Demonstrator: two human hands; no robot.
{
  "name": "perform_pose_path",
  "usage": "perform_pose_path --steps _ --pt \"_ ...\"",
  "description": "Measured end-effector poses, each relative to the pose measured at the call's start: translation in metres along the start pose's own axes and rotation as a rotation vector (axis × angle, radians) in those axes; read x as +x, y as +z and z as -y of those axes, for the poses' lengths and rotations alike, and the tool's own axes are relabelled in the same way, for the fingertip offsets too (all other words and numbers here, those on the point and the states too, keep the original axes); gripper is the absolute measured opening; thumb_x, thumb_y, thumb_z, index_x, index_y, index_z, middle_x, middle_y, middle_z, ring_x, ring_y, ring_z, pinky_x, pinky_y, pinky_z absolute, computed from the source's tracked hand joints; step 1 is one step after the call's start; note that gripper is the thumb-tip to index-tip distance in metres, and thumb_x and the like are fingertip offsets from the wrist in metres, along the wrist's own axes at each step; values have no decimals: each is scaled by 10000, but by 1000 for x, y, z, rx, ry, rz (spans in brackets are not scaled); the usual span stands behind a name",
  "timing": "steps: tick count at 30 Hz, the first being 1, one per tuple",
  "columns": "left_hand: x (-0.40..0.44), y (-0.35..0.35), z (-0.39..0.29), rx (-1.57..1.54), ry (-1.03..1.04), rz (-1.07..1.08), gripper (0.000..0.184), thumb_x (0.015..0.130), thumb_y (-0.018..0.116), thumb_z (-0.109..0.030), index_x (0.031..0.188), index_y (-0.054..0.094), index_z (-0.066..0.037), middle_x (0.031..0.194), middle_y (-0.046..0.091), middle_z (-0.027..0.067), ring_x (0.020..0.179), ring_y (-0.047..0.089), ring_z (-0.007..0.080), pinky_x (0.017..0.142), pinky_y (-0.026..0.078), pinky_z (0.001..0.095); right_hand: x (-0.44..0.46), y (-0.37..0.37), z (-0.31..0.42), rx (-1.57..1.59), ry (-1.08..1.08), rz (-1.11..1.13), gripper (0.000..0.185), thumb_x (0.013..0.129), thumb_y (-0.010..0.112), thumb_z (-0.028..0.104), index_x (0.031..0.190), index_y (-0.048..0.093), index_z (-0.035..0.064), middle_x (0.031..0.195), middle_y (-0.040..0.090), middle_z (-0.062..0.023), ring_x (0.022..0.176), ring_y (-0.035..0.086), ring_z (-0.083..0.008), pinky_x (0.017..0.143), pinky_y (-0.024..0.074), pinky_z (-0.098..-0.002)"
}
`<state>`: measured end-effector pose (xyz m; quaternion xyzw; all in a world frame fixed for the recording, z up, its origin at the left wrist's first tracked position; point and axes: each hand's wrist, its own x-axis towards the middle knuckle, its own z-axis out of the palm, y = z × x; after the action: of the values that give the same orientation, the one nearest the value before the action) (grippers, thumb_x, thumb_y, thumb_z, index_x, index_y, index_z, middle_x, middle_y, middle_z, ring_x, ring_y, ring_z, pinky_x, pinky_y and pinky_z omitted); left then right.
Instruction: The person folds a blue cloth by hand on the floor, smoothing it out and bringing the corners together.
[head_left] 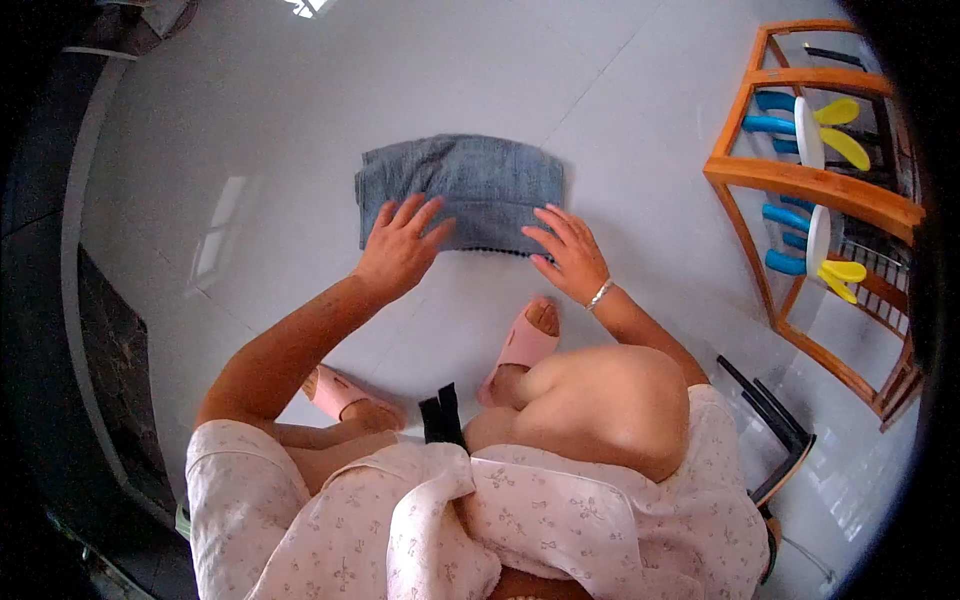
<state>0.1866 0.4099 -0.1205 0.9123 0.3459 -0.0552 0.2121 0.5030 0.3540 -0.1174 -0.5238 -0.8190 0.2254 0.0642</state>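
Folded denim cloth on floor, upper centre of frame, long axis left-right, up-frame of both wrists. Left hand nearer, over its lower-left part; right hand at lower-right edge. Both spread, nothing gripped; can't tell contact from here.

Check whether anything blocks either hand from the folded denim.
Nothing visible does: the left hand and right hand are at the near corners of the folded denim, with no object in between.
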Motion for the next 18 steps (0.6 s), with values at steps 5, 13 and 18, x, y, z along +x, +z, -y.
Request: perform_pose_path --steps 5,13,18 --pt "23 0 3 -44 -307 55 717 834 710 -386 1461 363 -390 1607 118 93 1469 60 408 1027 217 760 58 16 0 -163 -81 156 724 824 674 495 1469 362 387 1572 264 -11 1458 152 -352 1138 170 -608" --pt "40 21 50 -39 -342 -57 670 850 660 -466 1454 373 -426 1617 106 76 1473 48 407 1047 160 764 108 38 -17 -189 -115 201 670 850 600 558 1461 373 404 1585 242 22 1475 99 -350 1130 89 -657" --pt "145 -20 130 169 -321 -173 578 943 544 -454 1474 318 -442 1617 117 39 1475 97 370 1071 195 731 212 11 -66 -241 16 4 589 928 531 442 1483 356 346 1587 249 22 1472 154 -316 1151 111 -605"
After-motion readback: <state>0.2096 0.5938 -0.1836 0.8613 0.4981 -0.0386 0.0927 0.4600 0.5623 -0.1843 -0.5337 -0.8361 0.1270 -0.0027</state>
